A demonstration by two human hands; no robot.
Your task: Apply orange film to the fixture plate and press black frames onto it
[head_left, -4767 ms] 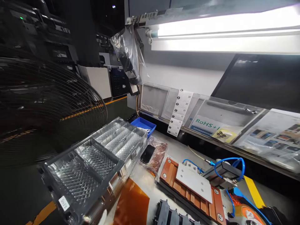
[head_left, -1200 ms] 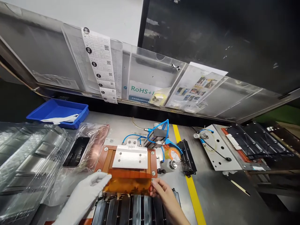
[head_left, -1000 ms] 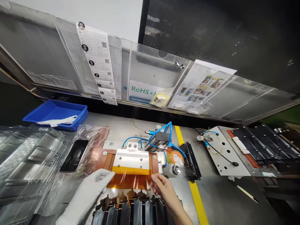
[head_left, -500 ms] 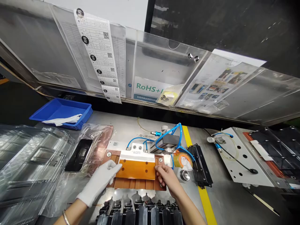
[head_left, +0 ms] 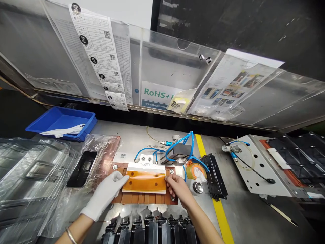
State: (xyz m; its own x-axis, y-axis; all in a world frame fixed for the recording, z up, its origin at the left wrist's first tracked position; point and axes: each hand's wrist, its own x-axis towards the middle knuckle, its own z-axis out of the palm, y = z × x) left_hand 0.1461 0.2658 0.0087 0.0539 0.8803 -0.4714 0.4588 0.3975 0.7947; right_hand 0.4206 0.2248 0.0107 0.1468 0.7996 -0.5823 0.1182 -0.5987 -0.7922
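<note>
Left to right: clear blister trays (head_left: 33, 176) lie stacked at the bench's left edge; the blue bin (head_left: 61, 120) behind them holds a white cloth (head_left: 62, 129). The gloved left hand (head_left: 106, 195) and bare right hand (head_left: 176, 189) each pinch one short end of the amber film sheet (head_left: 144, 181), which lies flat on the fixture plate (head_left: 146, 196), long axis running left–right between the fingers. Both hands are equally near. A tape roll (head_left: 194, 171) sits just right of the fixture.
</note>
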